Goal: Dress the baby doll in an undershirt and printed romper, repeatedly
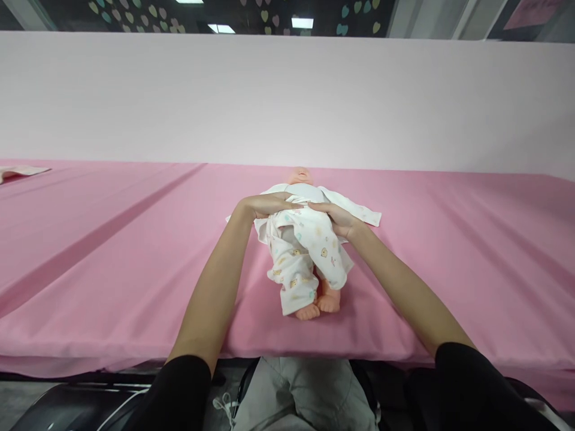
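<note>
Patterned white trousers point(309, 236) are worn by a doll point(300, 176), laid face up mid-table. At far left, a cloth point(24, 172) is seen on the pink cover point(135, 269). The trousers' waist is touched by the left hand point(275, 205), then by the right hand point(336, 216), fingertips nearly meeting; whether fabric is gripped cannot be told. Farther right, a white sleeve point(362, 213) is spread.

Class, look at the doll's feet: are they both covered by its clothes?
No: both feet show bare, sticking out below the patterned clothes.
</note>
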